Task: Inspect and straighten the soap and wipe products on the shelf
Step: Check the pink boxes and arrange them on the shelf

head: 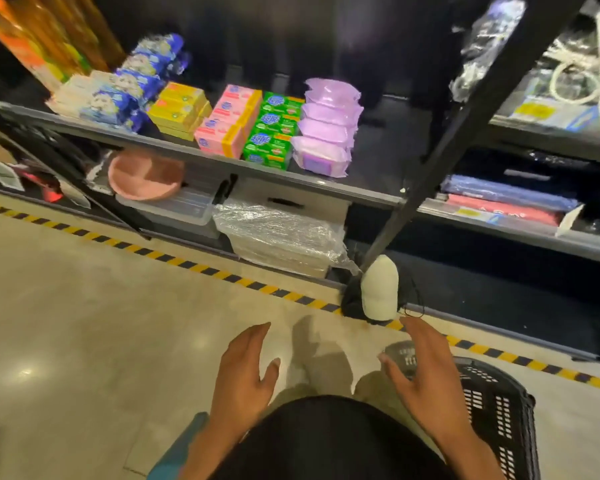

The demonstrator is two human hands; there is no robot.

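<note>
Both of your hands hang low in the frame, over the pale floor (pixel 66 323) and well apart from the shelf. Your left hand (pixel 246 372), at lower centre, is spread with its fingers relaxed and grips nothing. Your right hand (pixel 426 372), just to its right, is likewise loose and empty, its fingers reaching over the rim of a black basket (pixel 492 410) in the lower right corner.

The soap and wipe products sit in the upper left and upper centre of the frame, on a dark shelf (pixel 361 192) that slopes down to the right. From left to right you have blue and white wipe packs (pixel 111 95) in overlapping piles, then yellow soap boxes (pixel 181 110), pink soap boxes (pixel 229 123) and green soap boxes (pixel 274 133), each in a stacked row running from front to back. The pink and green rows touch side by side. At the right end, purple wipe packs (pixel 326 129) lie shingled one over another, just beside the green boxes.

Under the shelf you see a pink basin (pixel 146 174) resting tilted on clear plastic bins (pixel 187 206), and beside them a stack wrapped in clear film (pixel 278 233). A white cap (pixel 380 289) lies at the foot of the black upright post (pixel 465 133), on the yellow and black floor tape (pixel 187 265).
</note>
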